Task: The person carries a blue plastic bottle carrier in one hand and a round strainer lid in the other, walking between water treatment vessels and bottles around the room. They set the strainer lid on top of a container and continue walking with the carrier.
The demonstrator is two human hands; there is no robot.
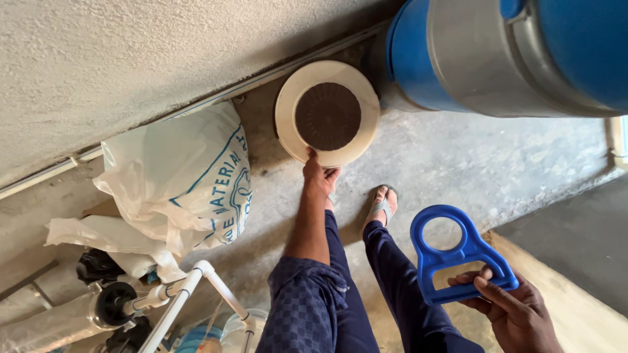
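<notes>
Left hand: left hand [319,178] reaches down to the floor; its fingers pinch the near rim of the round cream plastic lid with a dark brown ribbed centre [328,113].
Lid position: lying flat on the grey concrete floor [458,163], close to the foot of the rough plastered wall [131,59] and just beside the big blue plastic drum with a grey metal band [497,52]. Cannot tell whether the near edge is lifted off the floor yet.
Right hand: right hand [513,310] held up near the body, fingers curled round the straight grip bar of the blue plastic wrench-like handle with a round ring opening [458,252]; thumb lies on top of the bar.
Handle state: ring end is empty, engaged with nothing, well apart from the lid and the drum.
Progress, judged: lid gripped but not carried anywhere; the blue tool is in hand and unused so far.
Surroundings: white woven sack with blue print [196,183] slumped against the wall; white plastic pipework [196,287] at lower left; one foot in a sandal [381,206] near the lid.
</notes>
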